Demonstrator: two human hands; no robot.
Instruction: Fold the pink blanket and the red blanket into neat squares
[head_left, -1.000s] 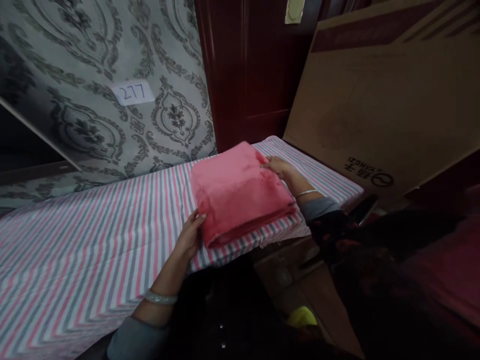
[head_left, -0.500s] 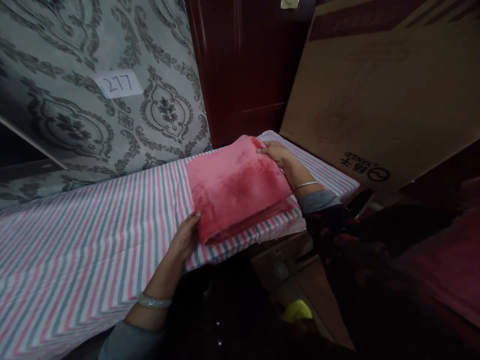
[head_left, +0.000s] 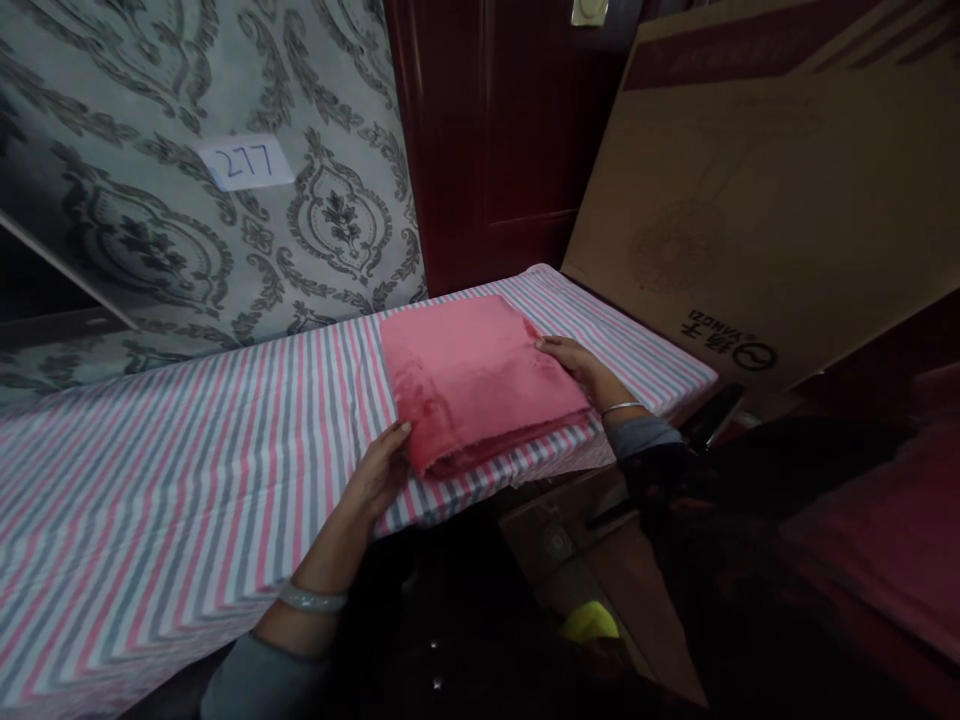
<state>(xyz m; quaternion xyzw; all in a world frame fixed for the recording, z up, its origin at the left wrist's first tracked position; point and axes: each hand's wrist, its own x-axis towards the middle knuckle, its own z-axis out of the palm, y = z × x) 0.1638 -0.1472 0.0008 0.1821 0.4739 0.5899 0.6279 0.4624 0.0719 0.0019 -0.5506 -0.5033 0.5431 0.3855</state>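
Observation:
A folded pink plush cloth [head_left: 480, 370] lies flat on the striped bed sheet [head_left: 247, 470], close to its front edge. My left hand [head_left: 381, 468] is at the cloth's near left corner, thumb on top and the other fingers hidden at its side. At the right edge of the cloth is my right hand [head_left: 571, 362], its thumb and fingers closed on the border, with the fingertips partly out of sight.
Behind the sheet stand a patterned wall with a paper [head_left: 246, 162] marked 277 and a dark red door [head_left: 495, 130]. A large cardboard box [head_left: 750, 190] leans at the right. Something yellow [head_left: 591, 622] lies on the floor below.
My right hand has moved down along the cloth's right side. The far right part of the cloth, raised and rumpled before, now lies flatter. My left hand has hardly moved.

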